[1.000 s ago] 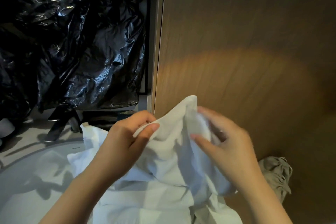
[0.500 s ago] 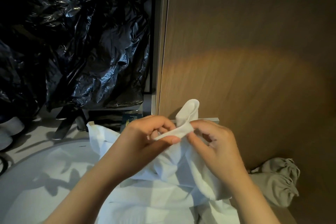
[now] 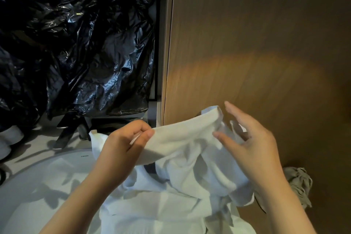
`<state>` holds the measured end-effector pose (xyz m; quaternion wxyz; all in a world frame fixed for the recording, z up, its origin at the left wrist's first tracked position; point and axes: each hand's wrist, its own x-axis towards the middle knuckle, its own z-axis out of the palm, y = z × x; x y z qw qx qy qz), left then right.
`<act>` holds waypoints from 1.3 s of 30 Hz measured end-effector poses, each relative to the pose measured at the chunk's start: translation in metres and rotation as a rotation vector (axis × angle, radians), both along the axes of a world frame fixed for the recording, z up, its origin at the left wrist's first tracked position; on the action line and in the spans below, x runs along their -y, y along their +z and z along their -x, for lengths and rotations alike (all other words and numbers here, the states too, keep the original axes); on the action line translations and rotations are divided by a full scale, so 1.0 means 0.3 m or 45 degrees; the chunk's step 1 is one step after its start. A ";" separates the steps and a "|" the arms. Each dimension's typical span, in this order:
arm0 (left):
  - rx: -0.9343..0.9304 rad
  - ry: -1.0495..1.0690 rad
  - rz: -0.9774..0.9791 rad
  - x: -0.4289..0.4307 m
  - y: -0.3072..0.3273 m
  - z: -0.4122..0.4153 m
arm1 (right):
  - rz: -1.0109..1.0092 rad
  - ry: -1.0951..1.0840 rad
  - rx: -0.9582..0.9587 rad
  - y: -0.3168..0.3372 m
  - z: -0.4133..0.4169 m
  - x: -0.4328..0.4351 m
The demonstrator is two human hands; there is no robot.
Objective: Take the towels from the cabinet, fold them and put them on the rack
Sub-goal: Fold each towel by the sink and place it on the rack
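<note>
A white towel (image 3: pixel 182 135) is stretched between my hands at the lower middle, its hem pulled into a taut band. My left hand (image 3: pixel 123 144) pinches the left end of that hem between thumb and fingers. My right hand (image 3: pixel 247 142) is at the hem's right end with fingers spread; the cloth runs under the palm, and a firm grip cannot be made out. More white cloth (image 3: pixel 171 205) hangs and bunches below both hands.
A brown wooden cabinet door (image 3: pixel 256 43) fills the right side, close behind the towel. Black plastic bags (image 3: pixel 76 43) hang at the left. A white round surface (image 3: pixel 38 205) lies at the lower left. A grey cloth (image 3: pixel 300 184) sits at the lower right.
My hands were close together on a raised fold of the towel. They have moved apart sideways, pulling the hem out flat, and my right fingers have spread.
</note>
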<state>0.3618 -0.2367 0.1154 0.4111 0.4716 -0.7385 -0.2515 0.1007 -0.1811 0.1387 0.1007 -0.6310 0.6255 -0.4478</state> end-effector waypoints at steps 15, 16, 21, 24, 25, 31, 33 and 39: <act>0.082 -0.307 0.015 -0.014 0.068 -0.005 | 0.032 0.229 0.067 -0.005 -0.020 0.042; 0.015 -0.296 0.001 -0.013 0.069 -0.011 | 0.044 0.234 0.109 0.016 -0.003 0.039; -0.489 -0.190 -0.163 0.007 0.116 0.042 | 0.160 0.282 0.130 0.136 -0.001 0.043; -0.625 -0.111 -0.141 0.033 0.189 0.083 | 0.297 0.233 0.143 0.226 -0.013 0.064; -0.628 -0.082 -0.085 0.042 0.218 0.095 | 0.342 0.221 0.138 0.263 -0.014 0.072; -0.797 -0.054 0.174 0.089 0.439 0.145 | 0.580 0.201 0.060 0.507 -0.022 0.117; -0.904 -0.093 0.193 0.097 0.500 0.145 | 0.600 0.208 0.048 0.572 -0.026 0.121; -0.778 -0.007 0.051 0.106 0.428 0.112 | 0.289 -0.053 0.049 0.466 0.009 0.150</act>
